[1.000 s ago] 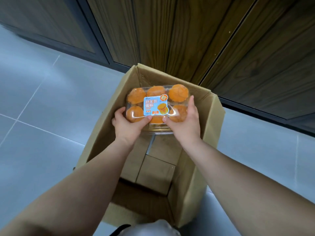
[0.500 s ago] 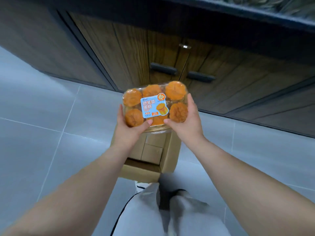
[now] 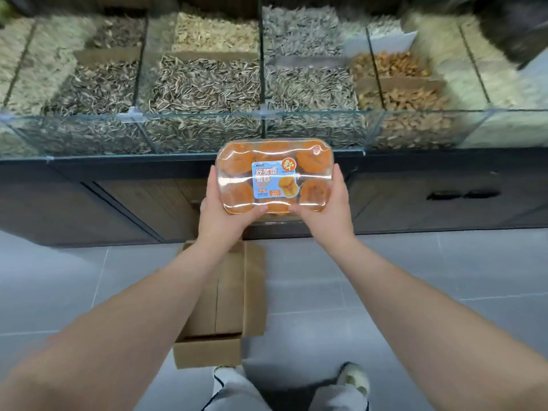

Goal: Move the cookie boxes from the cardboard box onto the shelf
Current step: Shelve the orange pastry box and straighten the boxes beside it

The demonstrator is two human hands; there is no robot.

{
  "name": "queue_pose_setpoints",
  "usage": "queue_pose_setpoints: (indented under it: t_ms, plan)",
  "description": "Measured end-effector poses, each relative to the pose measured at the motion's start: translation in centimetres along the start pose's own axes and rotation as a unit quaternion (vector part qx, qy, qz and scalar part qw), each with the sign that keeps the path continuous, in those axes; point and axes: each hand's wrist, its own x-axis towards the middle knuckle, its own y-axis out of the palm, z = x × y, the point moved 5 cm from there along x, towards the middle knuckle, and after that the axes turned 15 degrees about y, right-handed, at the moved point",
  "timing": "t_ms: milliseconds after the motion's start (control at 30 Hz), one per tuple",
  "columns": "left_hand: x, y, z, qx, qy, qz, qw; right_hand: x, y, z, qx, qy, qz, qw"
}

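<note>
A clear plastic cookie box (image 3: pixel 274 176) with several orange cakes and a blue label is held in the air at chest height. My left hand (image 3: pixel 222 213) grips its left and near edge, my right hand (image 3: pixel 326 215) its right and near edge. Far below on the grey floor stands the open cardboard box (image 3: pixel 225 304), partly hidden by my left forearm; what shows of its inside is bare cardboard. The cookie box hangs in front of the dark front edge of the counter (image 3: pixel 133 166).
Glass bins (image 3: pixel 201 93) of sunflower seeds and nuts run along the counter top behind a low glass front (image 3: pixel 296 129). Dark wooden cabinet doors with handles (image 3: pixel 462 194) sit under it. My shoes (image 3: pixel 354 378) stand on the tiled floor beside the cardboard box.
Both hands have lifted the cookie box out of the cardboard box and up to counter height. The view has risen from the box to the seed bins.
</note>
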Motion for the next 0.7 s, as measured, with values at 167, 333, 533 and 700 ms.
queue_pose_setpoints:
  t_ms: [167, 333, 533, 700]
  plan:
    - [0.7, 10.0, -8.0, 0.001, 0.072, -0.003, 0.997, 1.9, -13.1, 0.2, 0.019, -0.042, -0.039, 0.998]
    - [0.8, 21.1, -16.0, -0.027, 0.13, 0.003, 0.991, 3.7, -26.9, -0.1, -0.003, -0.066, -0.088, 0.994]
    - [4.0, 32.0, -24.4, -0.024, 0.204, 0.034, 0.978, 7.4, -39.9, 0.8, -0.007, -0.067, -0.142, 0.988]
    - [11.7, 40.0, -29.5, -0.009, 0.259, 0.061, 0.964, 14.7, -47.2, 2.4, 0.003, -0.071, -0.189, 0.979]
